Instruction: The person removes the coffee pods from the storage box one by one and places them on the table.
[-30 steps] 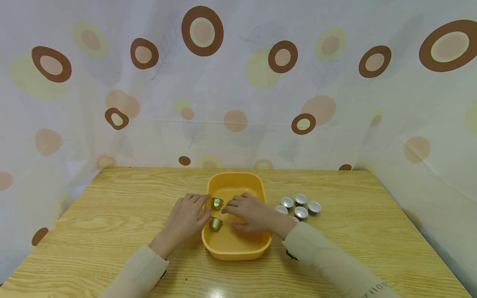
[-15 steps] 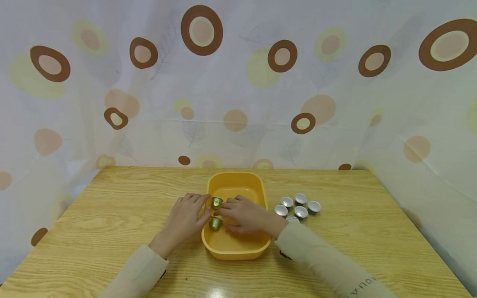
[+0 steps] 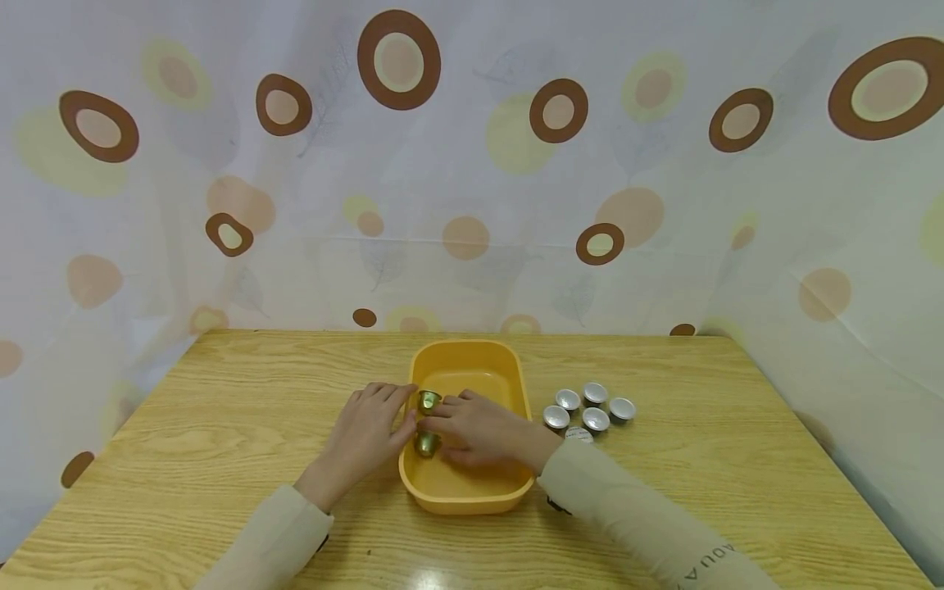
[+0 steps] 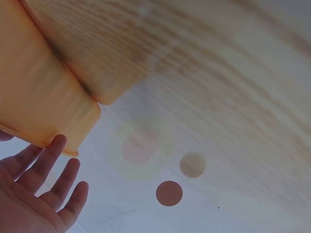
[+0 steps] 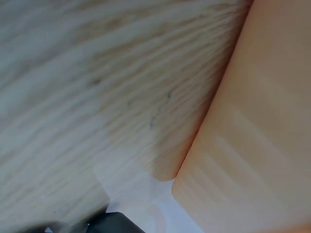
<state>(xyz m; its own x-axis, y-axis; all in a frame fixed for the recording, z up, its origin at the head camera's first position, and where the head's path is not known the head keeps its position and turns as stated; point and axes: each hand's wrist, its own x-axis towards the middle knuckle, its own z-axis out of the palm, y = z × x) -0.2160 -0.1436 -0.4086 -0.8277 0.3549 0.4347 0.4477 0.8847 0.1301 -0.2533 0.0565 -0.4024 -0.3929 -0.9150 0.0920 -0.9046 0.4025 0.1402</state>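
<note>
Two gold coffee capsules sit along the left inside of a yellow plastic tray [image 3: 472, 496]. Fingers and thumb of my left hand [image 3: 369, 430] rest at the tray's left rim, beside the capsules. In the left wrist view that hand [image 4: 41, 187] has fairly straight, spread fingers touching the tray's edge. My right hand [image 3: 479, 428] reaches into the tray from the right. Its fingers cover the top of the nearer capsule [image 3: 426, 447] and lie close to the farther capsule [image 3: 428, 401]. Whether they pinch the nearer one is hidden. The right wrist view shows no fingers.
Several dark capsules with silver lids, such as this capsule [image 3: 595, 420], stand on the wooden table [image 3: 295, 385] right of the tray. A patterned curtain [image 3: 472, 180] hangs behind and beside the table.
My right hand has moved left and slightly toward me inside the tray, onto the nearer gold capsule, which has shifted slightly. My left hand and the tray stay where they were.
</note>
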